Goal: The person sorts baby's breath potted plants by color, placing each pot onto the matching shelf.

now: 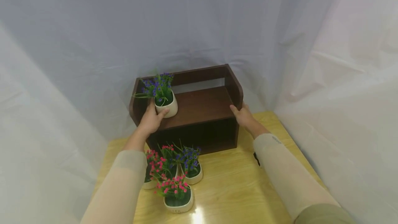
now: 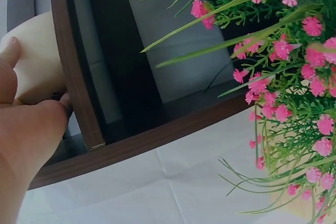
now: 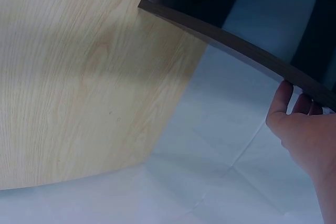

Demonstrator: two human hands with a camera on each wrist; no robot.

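A dark brown wooden shelf (image 1: pixel 202 104) stands at the back of the table. On its upper board, at the left end, is a white pot (image 1: pixel 168 108) with blue-purple artificial flowers (image 1: pixel 158 85). My left hand (image 1: pixel 151 119) grips this pot, thumb across its front and fingers at its left side. In the left wrist view the pot (image 2: pixel 39 59) shows pale beyond the board's edge. At the shelf's right side panel, my right hand (image 1: pixel 245 116) holds on with the thumb at the front edge and the fingers outside, partly hidden in the head view.
In front of the shelf's left part stand several more potted flowers, among them a pink one (image 1: pixel 177 196) and a purple one (image 1: pixel 191 170). The wood-grain table (image 1: pixel 230 189) ends at white sheeting (image 1: pixel 342 78). A small black object (image 1: pixel 256 159) lies near my right sleeve.
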